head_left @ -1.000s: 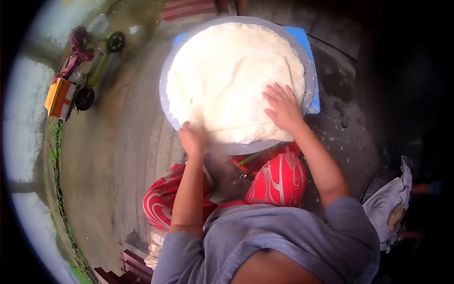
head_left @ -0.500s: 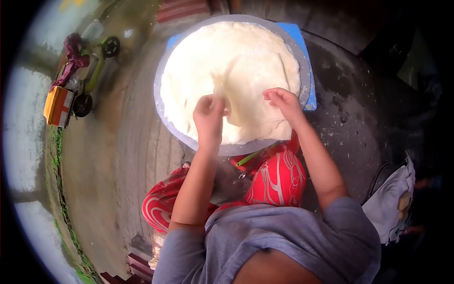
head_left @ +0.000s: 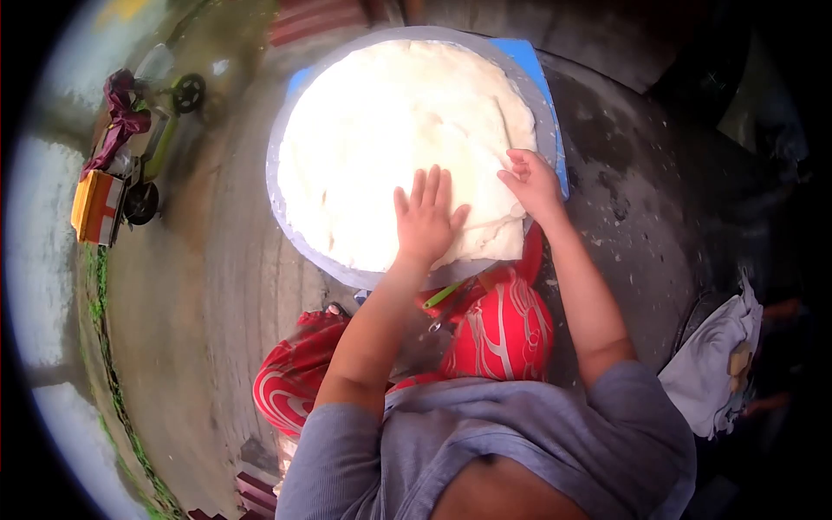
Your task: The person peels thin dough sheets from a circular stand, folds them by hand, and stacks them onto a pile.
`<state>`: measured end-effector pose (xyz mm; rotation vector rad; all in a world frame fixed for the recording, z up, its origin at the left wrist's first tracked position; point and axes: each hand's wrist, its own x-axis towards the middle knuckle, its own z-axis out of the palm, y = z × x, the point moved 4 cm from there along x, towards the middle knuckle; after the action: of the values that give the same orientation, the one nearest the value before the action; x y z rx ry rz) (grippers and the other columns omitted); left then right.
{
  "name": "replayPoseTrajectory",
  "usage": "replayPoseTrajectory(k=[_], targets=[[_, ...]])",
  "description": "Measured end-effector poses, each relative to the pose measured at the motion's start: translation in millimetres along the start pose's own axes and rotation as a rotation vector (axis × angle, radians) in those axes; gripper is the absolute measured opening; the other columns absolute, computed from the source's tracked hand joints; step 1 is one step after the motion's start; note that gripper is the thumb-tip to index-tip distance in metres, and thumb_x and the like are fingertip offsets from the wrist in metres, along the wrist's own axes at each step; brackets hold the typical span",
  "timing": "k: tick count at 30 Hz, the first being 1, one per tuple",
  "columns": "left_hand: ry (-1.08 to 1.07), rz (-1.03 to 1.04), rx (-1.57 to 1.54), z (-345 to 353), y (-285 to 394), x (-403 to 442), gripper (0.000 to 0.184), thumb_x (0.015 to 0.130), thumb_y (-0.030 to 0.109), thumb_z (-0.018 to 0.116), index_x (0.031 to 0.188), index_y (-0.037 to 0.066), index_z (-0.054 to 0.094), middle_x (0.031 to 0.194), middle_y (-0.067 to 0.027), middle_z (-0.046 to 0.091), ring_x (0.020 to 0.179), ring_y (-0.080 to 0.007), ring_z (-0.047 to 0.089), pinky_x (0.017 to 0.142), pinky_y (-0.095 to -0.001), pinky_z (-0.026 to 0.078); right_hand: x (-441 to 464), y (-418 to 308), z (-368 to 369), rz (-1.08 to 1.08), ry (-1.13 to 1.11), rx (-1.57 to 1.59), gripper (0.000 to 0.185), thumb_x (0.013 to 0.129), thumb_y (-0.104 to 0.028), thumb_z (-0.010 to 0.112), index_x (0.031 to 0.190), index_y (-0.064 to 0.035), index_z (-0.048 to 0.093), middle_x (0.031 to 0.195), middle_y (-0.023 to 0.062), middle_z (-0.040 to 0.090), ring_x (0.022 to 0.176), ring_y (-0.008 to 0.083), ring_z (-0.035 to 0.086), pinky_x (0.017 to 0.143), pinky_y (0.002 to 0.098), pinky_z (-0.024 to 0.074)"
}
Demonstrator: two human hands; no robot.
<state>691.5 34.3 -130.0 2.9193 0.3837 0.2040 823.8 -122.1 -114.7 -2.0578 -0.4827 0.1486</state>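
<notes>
A wide, pale sheet of what looks like dough [head_left: 347, 139] covers most of a round grey board [head_left: 279, 204]. Part of its surface is washed out by bright light, and a layered, squared-off edge shows on its right side. My left hand [head_left: 425, 217] lies flat on the near part of the dough, fingers stretched out and thumb apart. Over the right edge of the dough is my right hand [head_left: 535, 185], its fingers bent and the thumb apart from them. Nothing shows between those fingers.
A blue panel [head_left: 523, 61] sticks out beneath the board. Below the board, a green handle [head_left: 442, 295] lies near my red-trousered knees [head_left: 503, 334]. A light cloth [head_left: 711, 364] hangs at right. On the left stands a green scooter [head_left: 159, 143] with an orange box [head_left: 97, 206].
My left hand has come down from a raised, closed pose holding up a fold of dough, and now lies flat. The fold is down. My right hand stays near the right edge.
</notes>
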Motion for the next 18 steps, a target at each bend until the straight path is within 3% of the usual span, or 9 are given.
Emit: replayPoseTrajectory(k=[3,7,9,11,13,15,18], targets=[[0.002,-0.021,0.030,4.0,1.6,1.5,0.067,0.094,0.052,0.035,0.146,0.011,0.026,0.153,-0.0065,0.023,0.142,-0.0269,0.016,0.110,-0.0587,0.010,-2.0,-10.2,-1.8,-0.037,0.115,-0.242,0.044,0.075,-0.017,0.075,0.113,-0.0021,0.058,0.106,0.0148,0.062,0.096,0.0252,0.061,0.083,0.0329,0.0497],[-0.005,-0.025,-0.030,4.6,-0.4,-1.8,0.067,0.094,0.051,0.038,0.146,0.010,0.027,0.153,-0.0099,0.023,0.142,-0.0310,0.015,0.109,-0.0582,0.012,-0.7,-24.4,-3.0,0.106,-0.002,-0.383,0.042,0.075,-0.015,0.073,0.112,-0.0009,0.058,0.108,0.0136,0.063,0.094,0.0232,0.063,0.080,0.0327,0.0506],[0.038,-0.060,-0.140,-3.6,-2.5,-11.4,0.064,0.093,0.044,0.045,0.143,0.008,0.031,0.150,-0.0150,0.026,0.140,-0.0371,0.015,0.108,-0.0580,0.015,16.2,10.9,17.7,0.396,-0.375,0.356,0.042,0.078,-0.011,0.070,0.115,0.0010,0.055,0.107,0.0130,0.064,0.091,0.0207,0.063,0.078,0.0313,0.0508],[0.132,-0.092,-0.292,-20.5,-4.7,-29.8,0.054,0.090,0.033,0.054,0.136,0.007,0.041,0.145,-0.0181,0.031,0.138,-0.0413,0.016,0.106,-0.0574,0.018,21.9,-6.2,16.5,0.317,-0.349,0.379,0.037,0.080,-0.006,0.066,0.114,0.0036,0.054,0.103,0.0116,0.065,0.088,0.0187,0.064,0.077,0.0304,0.0508],[0.226,-0.162,-0.485,-35.1,-13.3,-52.2,0.046,0.086,0.026,0.059,0.126,0.006,0.051,0.136,-0.0185,0.042,0.134,-0.0422,0.025,0.105,-0.0512,0.026,26.8,-26.7,23.2,0.215,-0.381,0.411,0.036,0.083,0.000,0.058,0.118,0.0050,0.051,0.111,0.0117,0.062,0.096,0.0187,0.061,0.083,0.0300,0.0483],[0.349,-0.234,-0.649,-39.3,-29.1,-72.7,0.044,0.085,0.028,0.063,0.121,0.005,0.056,0.128,-0.0166,0.051,0.127,-0.0375,0.039,0.101,-0.0421,0.035,30.7,-61.4,27.1,0.114,-0.475,0.435,0.038,0.085,0.001,0.053,0.123,0.0053,0.047,0.118,0.0120,0.059,0.104,0.0187,0.057,0.092,0.0294,0.0434],[0.205,-0.589,-1.360,-91.2,-44.6,-122.5,0.046,0.086,0.033,0.063,0.118,0.000,0.057,0.121,-0.0165,0.055,0.112,-0.0265,0.053,0.096,-0.0324,0.040,8.8,-151.8,26.4,0.046,-0.601,0.569,0.043,0.087,0.000,0.052,0.129,0.0048,0.043,0.121,0.0124,0.057,0.108,0.0194,0.057,0.094,0.0304,0.0434]])
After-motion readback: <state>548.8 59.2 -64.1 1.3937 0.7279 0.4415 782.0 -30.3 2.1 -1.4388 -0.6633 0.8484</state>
